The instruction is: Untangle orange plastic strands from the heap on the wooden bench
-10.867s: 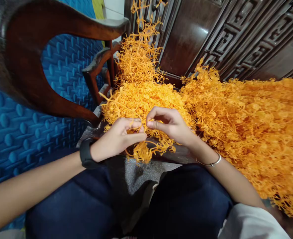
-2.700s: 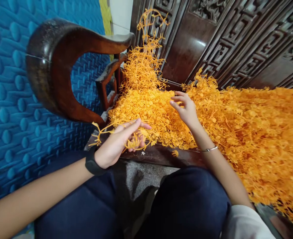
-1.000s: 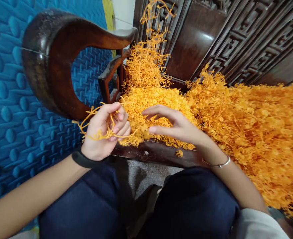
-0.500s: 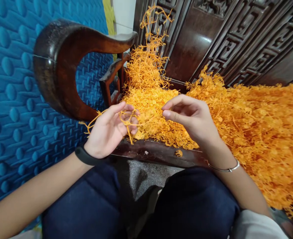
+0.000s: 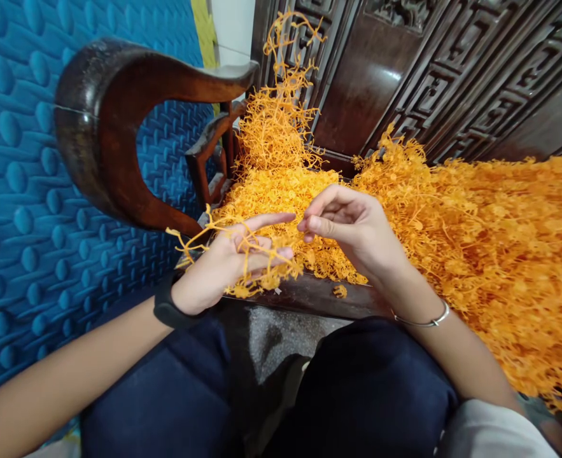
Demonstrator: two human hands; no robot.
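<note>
My left hand (image 5: 216,267) holds a thin, branching orange plastic sprue (image 5: 193,242). Its strands lie across the hand and stick out past the wrist side, while the index finger points to the right and the other fingers are bent around it. Just to the right, my right hand (image 5: 364,226) has thumb and fingertips pinched together. Whatever lies between those fingertips is too small to make out. Beneath both hands spreads a pile of small orange plastic pieces (image 5: 261,198), partly hidden by them.
A heap of tangled orange sprues (image 5: 275,127) rises behind the pile, against a carved dark wooden backrest (image 5: 361,83). More orange plastic pieces (image 5: 500,235) cover the right side. At left curves a wooden armrest (image 5: 83,127) before blue textured padding (image 5: 11,165). One loose piece (image 5: 340,291) sits on the seat edge.
My left hand has turned and moved right, its index finger now stretched toward my right hand. The sprue has shifted with it. My right hand has come slightly left, its fingertips still pinched.
</note>
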